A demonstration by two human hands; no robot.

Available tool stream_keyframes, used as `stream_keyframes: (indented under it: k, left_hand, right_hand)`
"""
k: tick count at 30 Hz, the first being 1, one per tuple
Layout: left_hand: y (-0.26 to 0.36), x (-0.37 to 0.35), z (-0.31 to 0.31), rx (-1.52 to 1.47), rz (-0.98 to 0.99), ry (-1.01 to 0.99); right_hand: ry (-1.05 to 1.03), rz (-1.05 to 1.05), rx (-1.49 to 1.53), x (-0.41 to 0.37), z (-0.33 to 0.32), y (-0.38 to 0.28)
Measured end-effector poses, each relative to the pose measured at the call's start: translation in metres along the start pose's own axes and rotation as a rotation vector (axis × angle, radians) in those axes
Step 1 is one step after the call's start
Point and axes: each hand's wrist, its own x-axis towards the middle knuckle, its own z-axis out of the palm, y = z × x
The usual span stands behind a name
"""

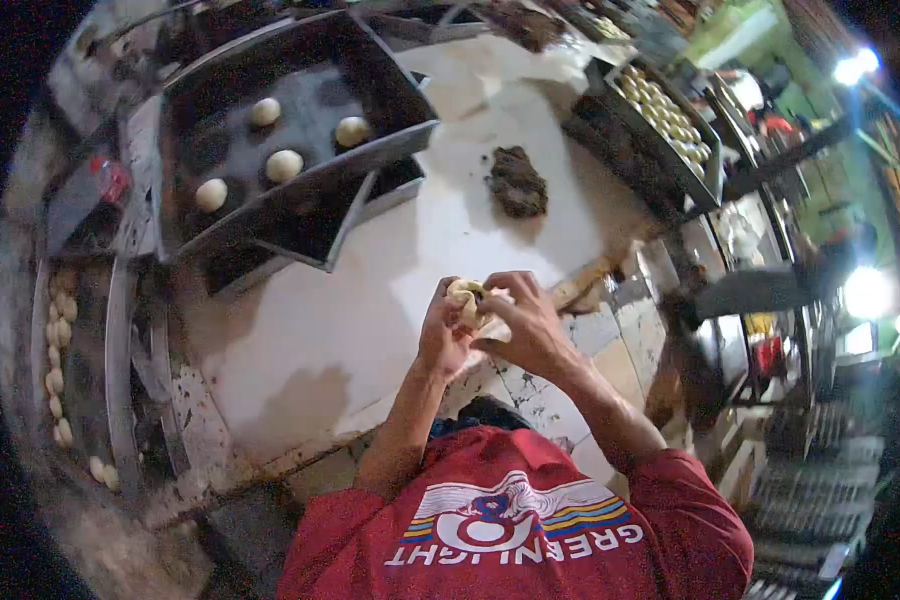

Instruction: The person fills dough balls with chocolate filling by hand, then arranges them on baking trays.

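Observation:
A small piece of pale dough [465, 292] is held between both hands above the near edge of the white work surface. It looks folded, with a dark spot inside that may be filling. My left hand [444, 335] cups it from the left, fingers curled around it. From the right, my right hand [530, 325] pinches its edge with thumb and fingers. Beyond the hands, a lump of dark brown paste [517, 182] lies on the white surface [390, 300].
At the back left, a dark metal tray [300, 215] holds several round dough balls [284, 166]. Another tray [122, 370] with dough pieces stands at far left. A tray of rows of dough balls [662, 112] sits at the back right. A person's arm [760, 292] shows at right.

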Motion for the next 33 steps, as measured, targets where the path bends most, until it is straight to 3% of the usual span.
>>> stream_keyframes:
  k: [3,5,7,8,10,12,14,16,17,19,20,21,23,25,26,27,28,29,31,32,33]
  left_hand:
    - [-0.034,0.001,-0.004,0.038,-0.121,-0.087]
    - [-0.054,0.000,-0.004,0.405,-0.275,-0.364]
    - [-0.073,-0.028,0.034,0.286,-0.301,-0.350]
    - [-0.088,-0.038,0.044,0.212,-0.259,-0.334]
    - [-0.117,-0.047,0.055,0.135,-0.402,-0.248]
    - [-0.158,-0.057,0.051,0.236,-0.450,-0.277]
    - [-0.194,-0.082,0.056,0.318,-0.504,-0.350]
    - [-0.231,-0.112,0.065,0.530,-0.382,-0.442]
    - [-0.248,-0.131,0.069,0.543,-0.417,-0.451]
    - [-0.278,-0.168,0.081,0.509,-0.369,-0.643]
    - [-0.291,-0.181,0.085,0.515,-0.458,-0.668]
    - [-0.305,-0.193,0.087,0.520,-0.475,-0.679]
    - [-0.332,-0.209,0.087,0.373,-0.729,-0.462]
    - [-0.345,-0.227,0.087,0.520,-0.280,-0.765]
    - [-0.354,-0.226,0.074,0.717,-0.316,-0.745]
    - [-0.351,-0.234,0.081,0.557,-0.587,-0.562]
    - [-0.347,-0.242,0.088,0.379,-0.807,-0.314]
    - [-0.345,-0.248,0.084,0.391,-0.805,-0.299]
    - [-0.342,-0.255,0.079,0.886,-0.512,-0.524]
    - [-0.336,-0.250,0.073,0.785,-0.687,-0.396]
    - [-0.329,-0.254,0.073,0.786,-0.672,-0.374]
  right_hand:
    - [0.198,0.076,0.113,-0.038,-0.006,0.018]
    - [0.440,0.185,0.046,-0.063,-0.027,0.023]
    - [0.501,0.504,0.373,-0.094,-0.040,0.016]
    - [0.566,0.458,0.305,-0.117,-0.039,0.020]
    - [0.625,0.373,0.165,-0.170,-0.027,0.020]
    - [0.625,0.312,-0.001,-0.215,-0.024,0.002]
    - [0.646,0.340,-0.008,-0.267,-0.024,-0.003]
    - [0.720,0.392,-0.071,-0.322,-0.033,-0.002]
    - [0.753,0.443,-0.138,-0.345,-0.045,-0.006]
    - [0.831,0.608,-0.009,-0.390,-0.053,-0.014]
    - [0.872,0.671,0.057,-0.410,-0.053,-0.017]
    - [0.912,0.730,0.128,-0.429,-0.049,-0.019]
    - [1.049,0.796,0.221,-0.463,-0.040,-0.026]
    - [1.156,0.714,0.114,-0.479,-0.040,-0.039]
    - [1.034,0.721,0.035,-0.487,-0.037,-0.051]
    - [0.909,0.720,-0.040,-0.492,-0.035,-0.061]
    - [0.910,0.725,-0.017,-0.496,-0.029,-0.064]
    - [0.895,0.688,-0.060,-0.499,-0.025,-0.066]
    - [0.859,0.595,-0.152,-0.503,-0.021,-0.063]
    - [0.933,0.617,-0.060,-0.503,-0.016,-0.058]
    - [0.919,0.661,0.027,-0.500,-0.023,-0.059]
